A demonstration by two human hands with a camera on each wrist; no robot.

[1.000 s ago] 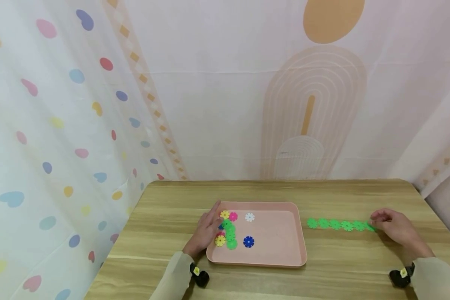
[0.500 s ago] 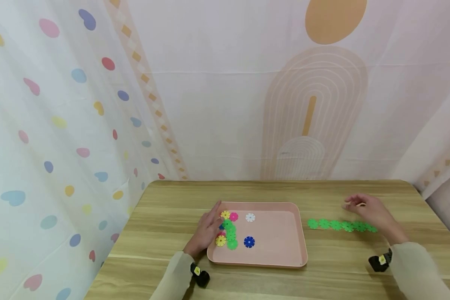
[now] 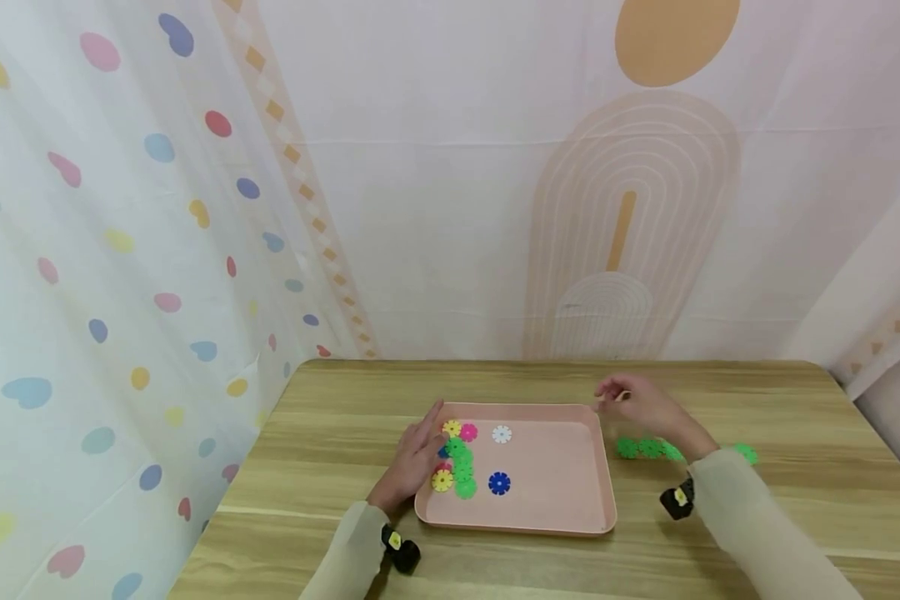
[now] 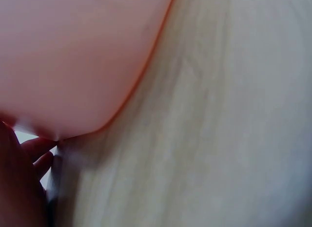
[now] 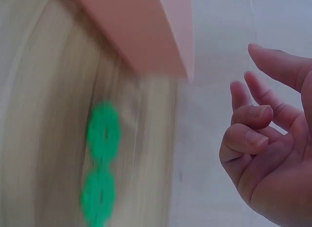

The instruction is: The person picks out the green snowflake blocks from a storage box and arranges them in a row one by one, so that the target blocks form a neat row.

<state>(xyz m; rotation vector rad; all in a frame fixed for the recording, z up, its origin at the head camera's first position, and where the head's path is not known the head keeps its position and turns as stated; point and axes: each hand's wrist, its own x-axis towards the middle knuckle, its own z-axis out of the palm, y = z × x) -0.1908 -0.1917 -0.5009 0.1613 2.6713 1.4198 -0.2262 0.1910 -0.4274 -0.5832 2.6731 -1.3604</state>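
My left hand [image 3: 407, 468] rests along the left rim of a pink tray [image 3: 558, 471], fingers extended. Inside the tray near it lie several notched plastic discs: green ones [image 3: 463, 468] overlapping in a column, a yellow disc [image 3: 442, 481] and a pink disc [image 3: 468, 432]. A white disc [image 3: 502, 434] and a dark blue disc [image 3: 499, 483] lie farther right. Above the tray's back right corner hovers my right hand [image 3: 645, 408], holding nothing, its fingers loosely bent in the right wrist view. Below it runs a row of green discs [image 3: 648, 448], partly covered by my forearm.
The wooden table [image 3: 540, 560] carries the tray and the green row to its right. A patterned curtain [image 3: 435, 208] hangs behind the table's back edge and along its left side.
My right hand has left the right end of the green row and moved left over the table to the tray's back right corner. My left hand stays at the tray's left rim.
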